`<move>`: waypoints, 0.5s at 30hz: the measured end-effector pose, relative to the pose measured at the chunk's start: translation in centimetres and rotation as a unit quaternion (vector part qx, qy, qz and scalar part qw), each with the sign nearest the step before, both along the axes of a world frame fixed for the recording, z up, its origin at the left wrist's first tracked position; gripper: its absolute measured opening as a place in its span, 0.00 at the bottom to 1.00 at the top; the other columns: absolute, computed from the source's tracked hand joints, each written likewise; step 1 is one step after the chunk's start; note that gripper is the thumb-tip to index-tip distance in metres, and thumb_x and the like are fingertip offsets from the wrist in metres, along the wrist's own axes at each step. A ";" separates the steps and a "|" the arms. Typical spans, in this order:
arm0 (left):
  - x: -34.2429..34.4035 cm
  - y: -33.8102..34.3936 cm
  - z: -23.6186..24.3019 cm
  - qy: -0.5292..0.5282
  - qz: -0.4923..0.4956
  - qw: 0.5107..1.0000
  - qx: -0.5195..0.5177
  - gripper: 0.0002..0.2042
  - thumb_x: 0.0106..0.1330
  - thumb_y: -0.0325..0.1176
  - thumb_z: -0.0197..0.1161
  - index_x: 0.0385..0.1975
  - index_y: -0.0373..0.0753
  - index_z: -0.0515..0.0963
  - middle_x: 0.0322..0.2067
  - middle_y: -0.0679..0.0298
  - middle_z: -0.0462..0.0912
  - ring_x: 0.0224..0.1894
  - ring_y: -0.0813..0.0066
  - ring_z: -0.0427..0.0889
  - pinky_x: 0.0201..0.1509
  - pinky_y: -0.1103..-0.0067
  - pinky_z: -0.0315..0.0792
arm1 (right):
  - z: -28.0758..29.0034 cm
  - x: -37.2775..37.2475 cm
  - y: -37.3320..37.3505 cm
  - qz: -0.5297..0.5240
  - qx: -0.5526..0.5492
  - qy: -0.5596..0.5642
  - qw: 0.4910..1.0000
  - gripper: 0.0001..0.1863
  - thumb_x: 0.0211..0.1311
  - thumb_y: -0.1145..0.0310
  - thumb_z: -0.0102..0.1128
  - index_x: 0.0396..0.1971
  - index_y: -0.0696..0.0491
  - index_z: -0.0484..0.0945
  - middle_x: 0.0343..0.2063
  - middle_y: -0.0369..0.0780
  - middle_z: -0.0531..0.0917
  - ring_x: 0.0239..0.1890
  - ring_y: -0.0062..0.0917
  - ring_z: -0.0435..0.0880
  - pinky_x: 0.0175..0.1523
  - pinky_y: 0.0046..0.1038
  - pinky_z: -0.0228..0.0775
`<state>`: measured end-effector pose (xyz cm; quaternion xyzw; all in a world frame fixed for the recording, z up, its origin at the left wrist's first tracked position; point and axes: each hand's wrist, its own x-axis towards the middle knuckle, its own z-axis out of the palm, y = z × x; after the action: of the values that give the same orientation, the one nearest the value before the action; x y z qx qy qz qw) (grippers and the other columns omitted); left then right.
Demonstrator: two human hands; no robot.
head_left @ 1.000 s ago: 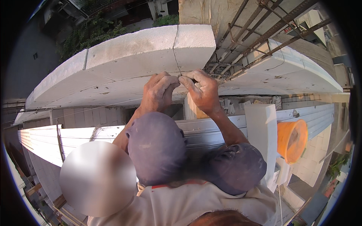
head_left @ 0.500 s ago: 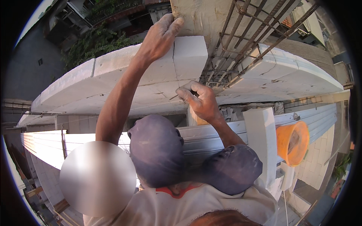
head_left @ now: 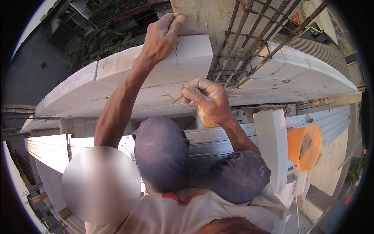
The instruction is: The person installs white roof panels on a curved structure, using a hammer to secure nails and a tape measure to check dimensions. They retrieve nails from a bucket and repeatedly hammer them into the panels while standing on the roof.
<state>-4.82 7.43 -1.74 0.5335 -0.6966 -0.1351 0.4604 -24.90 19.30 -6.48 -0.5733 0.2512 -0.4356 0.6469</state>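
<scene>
High at the centre, my left hand (head_left: pixel 163 37) grips the edge of a pale, stained wooden board (head_left: pixel 206 17), its wrist resting by the top of a white block wall (head_left: pixel 120 64). Lower down, my right hand (head_left: pixel 208 100) is closed, pinching a thin dark rod like a nail (head_left: pixel 178 100) just in front of the wall's near face. A thin dark line (head_left: pixel 177 60) runs down the block between the two hands; I cannot tell whether it is a string or a mark. The ends of the fingers of my left hand are hidden behind the board.
Rusty rebar (head_left: pixel 257 35) rises at the right of the board, with another block wall (head_left: pixel 300 72) beyond. An orange bucket (head_left: pixel 304 147) stands on ribbed metal sheeting (head_left: pixel 331 124) beside an upright white block (head_left: pixel 270 144). My dark-clothed knees (head_left: pixel 161 152) are close below the wall.
My right hand has risen slightly and turned, its fingers curling more tightly, and the thin rod tilts more steeply. The left hand keeps its hold on the board; the view has shifted a little.
</scene>
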 end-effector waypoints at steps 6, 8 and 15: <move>0.0 -0.2 0.1 -0.010 0.013 0.999 -0.038 0.30 0.80 0.56 0.50 0.38 0.28 0.80 0.23 0.48 0.80 0.27 0.55 0.79 0.37 0.64 0.74 | 0.9 -0.8 -0.3 0.049 0.112 -0.105 0.987 0.15 0.75 0.62 0.64 0.39 0.61 0.85 0.29 0.38 0.84 0.33 0.19 0.81 0.42 0.24 0.73; 0.2 -0.5 -0.2 0.004 0.007 0.999 -0.039 0.30 0.80 0.56 0.50 0.38 0.28 0.81 0.23 0.48 0.80 0.27 0.54 0.78 0.37 0.64 0.74 | 0.9 -0.9 -0.4 0.056 0.109 -0.100 0.987 0.14 0.75 0.63 0.62 0.39 0.62 0.83 0.32 0.40 0.85 0.34 0.21 0.82 0.43 0.25 0.73; 0.3 -0.4 0.0 -0.014 0.021 0.999 -0.047 0.29 0.80 0.55 0.50 0.41 0.28 0.81 0.24 0.48 0.81 0.28 0.57 0.80 0.38 0.64 0.74 | -0.8 -0.7 -0.3 0.039 0.041 -0.043 0.997 0.12 0.75 0.65 0.63 0.38 0.60 0.83 0.34 0.41 0.85 0.33 0.21 0.82 0.42 0.26 0.74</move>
<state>-4.53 7.04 -1.79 0.5277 -0.6972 -0.0849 0.4777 -25.56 19.04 -7.27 -0.5364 0.2180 -0.4242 0.6963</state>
